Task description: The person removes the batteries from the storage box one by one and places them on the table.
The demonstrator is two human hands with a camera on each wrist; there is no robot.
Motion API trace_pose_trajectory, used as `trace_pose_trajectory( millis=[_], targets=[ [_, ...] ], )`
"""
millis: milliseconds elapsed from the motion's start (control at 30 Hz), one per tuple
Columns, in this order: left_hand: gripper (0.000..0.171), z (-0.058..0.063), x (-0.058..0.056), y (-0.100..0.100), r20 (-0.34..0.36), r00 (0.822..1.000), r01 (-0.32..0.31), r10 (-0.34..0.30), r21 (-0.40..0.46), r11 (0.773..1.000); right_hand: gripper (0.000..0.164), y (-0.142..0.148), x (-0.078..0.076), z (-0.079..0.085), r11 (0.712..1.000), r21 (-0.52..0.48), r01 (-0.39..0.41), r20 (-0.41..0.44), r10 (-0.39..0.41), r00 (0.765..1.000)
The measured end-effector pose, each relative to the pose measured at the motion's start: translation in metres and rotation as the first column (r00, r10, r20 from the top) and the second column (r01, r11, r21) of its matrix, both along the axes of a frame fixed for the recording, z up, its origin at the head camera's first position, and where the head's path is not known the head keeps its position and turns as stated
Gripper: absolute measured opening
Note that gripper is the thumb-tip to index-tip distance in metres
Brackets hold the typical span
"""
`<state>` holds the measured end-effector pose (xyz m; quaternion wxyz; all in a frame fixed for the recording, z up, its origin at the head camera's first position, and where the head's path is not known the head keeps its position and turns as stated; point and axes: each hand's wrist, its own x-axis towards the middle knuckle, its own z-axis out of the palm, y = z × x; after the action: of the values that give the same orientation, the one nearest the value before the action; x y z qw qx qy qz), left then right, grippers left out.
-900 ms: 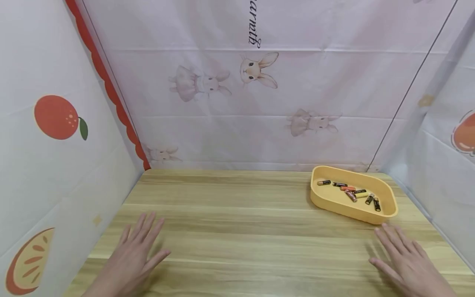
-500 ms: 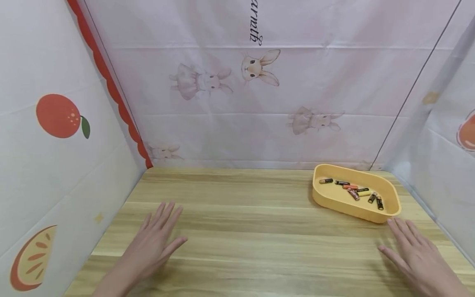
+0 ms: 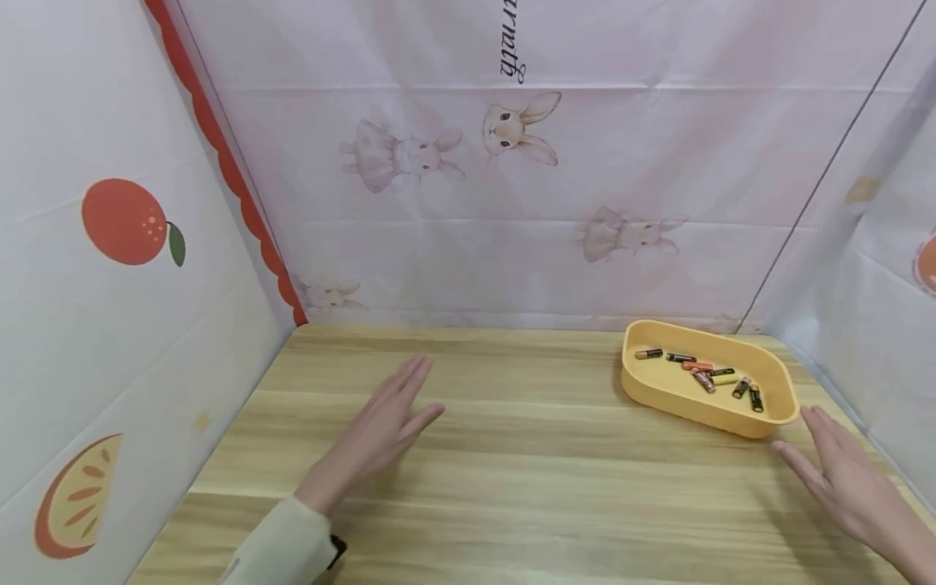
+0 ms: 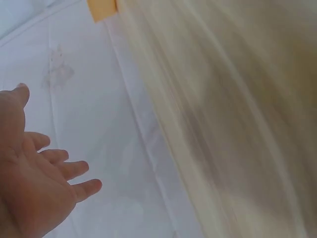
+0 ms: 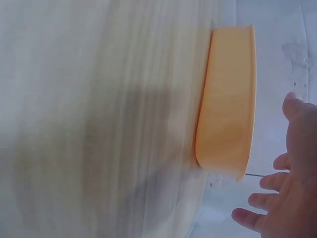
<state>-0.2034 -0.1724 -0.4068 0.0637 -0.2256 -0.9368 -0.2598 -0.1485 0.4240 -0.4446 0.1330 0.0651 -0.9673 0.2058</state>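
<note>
A yellow tray with rounded corners stands at the back right of the table. Several small batteries lie in it, among them an orange battery, a yellow battery and a black battery. My right hand is beside the tray's near right corner, fingertips close to the rim, fingers extended and holding nothing. Over the left-middle of the table, my left hand is stretched out with its thumb apart, also holding nothing. The right wrist view has the tray's outer wall next to my right hand.
The wooden table meets a pale rabbit-print cloth at the back. Fruit-print cloth walls close off the left and right sides. A light sleeve with a dark strap covers my left wrist.
My left hand has moved right and forward across the table, bringing its sleeve into view. The right hand has shifted a little right and forward along the tray. The head view has shifted slightly.
</note>
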Motion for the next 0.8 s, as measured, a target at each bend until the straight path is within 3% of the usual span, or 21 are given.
trace_pose_trajectory(
  millis=[133, 333, 433, 633, 800],
  targets=[
    [0.083, 0.001, -0.025, 0.028, 0.08, 0.997, 0.017, -0.023, 0.076, 0.997, 0.07, 0.006, -0.011, 0.005, 0.998, -0.057, -0.001, -0.008, 0.001, 1.0],
    [0.081, 0.005, -0.053, 0.071, 0.148, 0.987, 0.031, -0.057, 0.175, 0.984, 0.078, 0.02, -0.026, 0.017, 0.995, -0.073, 0.071, 0.157, -0.058, 0.986],
    [0.078, 0.003, -0.062, 0.091, 0.165, 0.983, 0.039, -0.076, 0.217, 0.975, 0.08, 0.024, -0.031, 0.018, 0.993, -0.078, 0.09, 0.187, -0.075, 0.98],
    [0.074, -0.005, -0.078, 0.126, 0.207, 0.97, 0.049, -0.124, 0.337, 0.94, 0.078, 0.026, -0.035, 0.015, 0.992, -0.104, 0.079, 0.168, -0.06, 0.984],
    [0.074, -0.01, -0.087, 0.156, 0.256, 0.956, 0.037, -0.141, 0.375, 0.926, 0.076, 0.027, -0.038, 0.01, 0.991, -0.114, 0.073, 0.168, -0.053, 0.984]
  ],
)
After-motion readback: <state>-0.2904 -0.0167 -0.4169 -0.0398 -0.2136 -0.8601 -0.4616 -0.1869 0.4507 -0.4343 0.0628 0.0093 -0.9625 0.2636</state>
